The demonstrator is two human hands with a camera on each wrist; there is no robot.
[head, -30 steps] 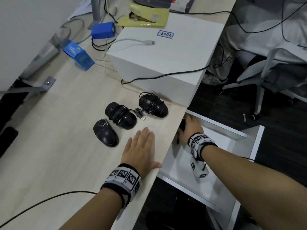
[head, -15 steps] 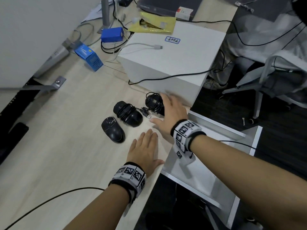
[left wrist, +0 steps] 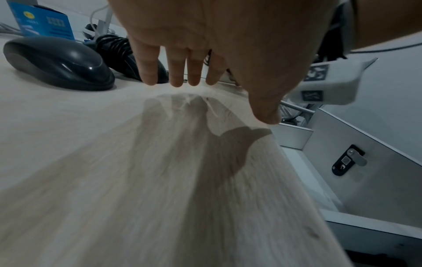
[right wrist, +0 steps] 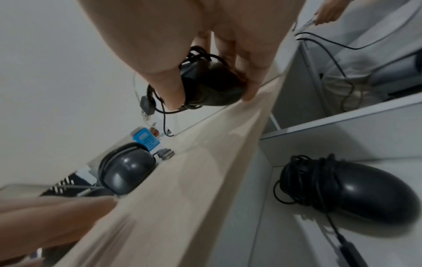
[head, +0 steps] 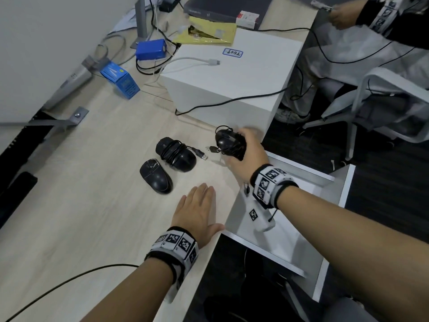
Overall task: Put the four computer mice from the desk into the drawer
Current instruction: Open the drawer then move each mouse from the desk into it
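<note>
Right wrist view. At 12 o'clock, the right hand (right wrist: pixel 205 54) grips a black cord-wrapped mouse (right wrist: pixel 212 86) above the pale wooden desk (right wrist: pixel 194 180), its USB plug (right wrist: pixel 146 106) dangling. At 9 o'clock, a second black mouse (right wrist: pixel 125 173) rests on the desk beside a blue box (right wrist: pixel 146 140). At 4 o'clock, a third mouse (right wrist: pixel 356 195), cord wound round it, lies in the white drawer (right wrist: pixel 274 234). Fingers (right wrist: pixel 45 220) show at 8 o'clock.

A white box (head: pixel 232 80) carries a white cable (head: pixel 185 60); a blue carton (head: pixel 120 79) lies nearby.
</note>
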